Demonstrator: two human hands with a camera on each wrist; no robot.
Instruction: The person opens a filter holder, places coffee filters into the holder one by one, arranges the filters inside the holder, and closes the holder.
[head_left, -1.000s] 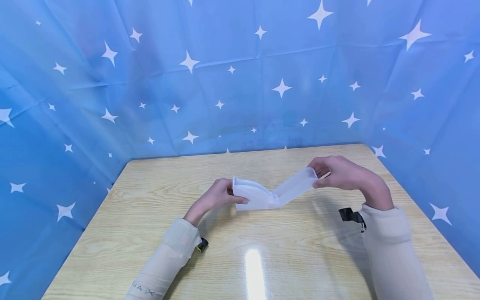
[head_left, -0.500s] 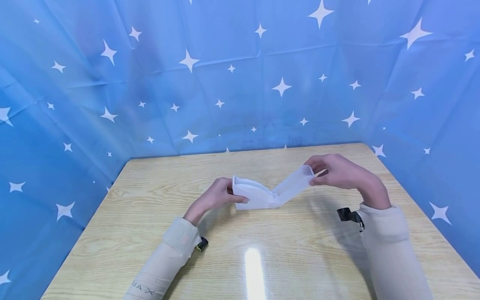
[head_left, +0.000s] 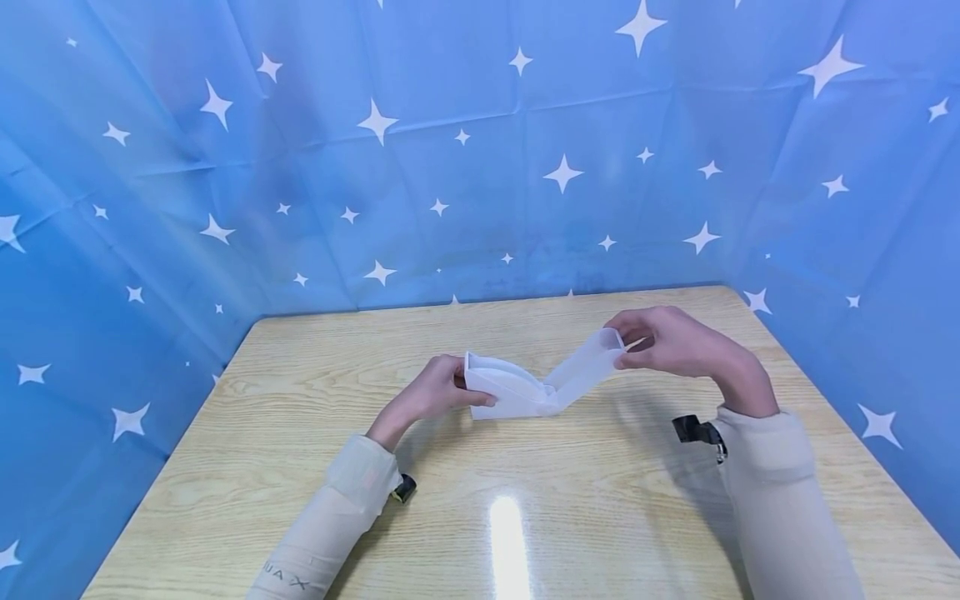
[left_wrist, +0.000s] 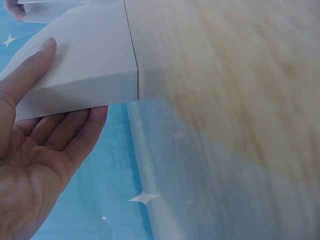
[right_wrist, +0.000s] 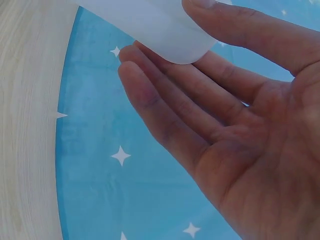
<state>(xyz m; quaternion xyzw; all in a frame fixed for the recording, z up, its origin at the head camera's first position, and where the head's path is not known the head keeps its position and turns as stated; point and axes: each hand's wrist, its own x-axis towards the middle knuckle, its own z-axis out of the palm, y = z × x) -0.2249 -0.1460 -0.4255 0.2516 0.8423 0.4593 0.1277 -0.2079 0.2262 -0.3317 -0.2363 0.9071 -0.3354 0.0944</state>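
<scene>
A white hinged case [head_left: 506, 402] sits on the wooden table with its lid [head_left: 587, 368] swung out to the right and slanting up off the surface. My left hand [head_left: 433, 388] grips the left end of the case body, thumb on the near side. In the left wrist view that thumb lies on the white wall [left_wrist: 95, 55] and the other fingers go behind it. At the raised end of the lid, my right hand [head_left: 667, 342] holds it between thumb and fingers. The right wrist view shows the rounded lid end [right_wrist: 165, 35] between the thumb and fingers of that hand.
The light wooden table [head_left: 600, 500] has a bright light reflection near its front. A blue curtain with white stars [head_left: 480, 167] stands behind and at both sides. Small black devices sit at the left cuff [head_left: 403, 488] and the right cuff [head_left: 697, 430].
My right hand has moved slightly left and up, tipping the lid a little steeper. The left hand and the case body have stayed in place.
</scene>
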